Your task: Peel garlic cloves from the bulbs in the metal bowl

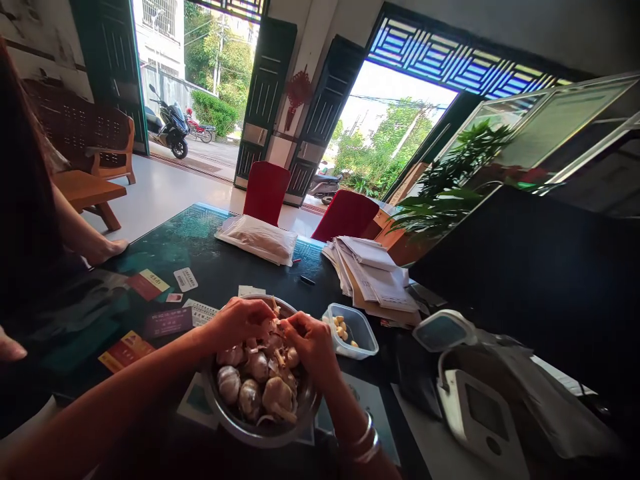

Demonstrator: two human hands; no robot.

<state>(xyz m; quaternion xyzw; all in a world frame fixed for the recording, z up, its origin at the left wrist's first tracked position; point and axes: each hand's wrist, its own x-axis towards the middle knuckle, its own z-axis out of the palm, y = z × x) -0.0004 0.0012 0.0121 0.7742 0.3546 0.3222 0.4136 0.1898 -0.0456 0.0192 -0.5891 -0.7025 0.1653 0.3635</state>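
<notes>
Over a metal bowl (pixel 260 437) of garlic, both my hands are closed in a pinch. My left hand (pixel 243 323) and my right hand (pixel 313 343) meet fingertip to fingertip at a small pinkish garlic clove (pixel 275 327), partly hidden by the fingers. Several whole garlic bulbs (pixel 278 397) and loose papery skins fill the bowl below. Just right of my right hand stands a clear plastic container (pixel 367 341) with several peeled cloves (pixel 341 330) in it. A silver bangle circles my right wrist.
Cards (pixel 167 321) lie under the glass tabletop at left. A white package (pixel 257 239), a black pen (pixel 307 281) and a stack of papers (pixel 373 277) are farther back. A white device (pixel 480 420) stands at right. Another person's arm (pixel 85 230) leans on the table's left edge.
</notes>
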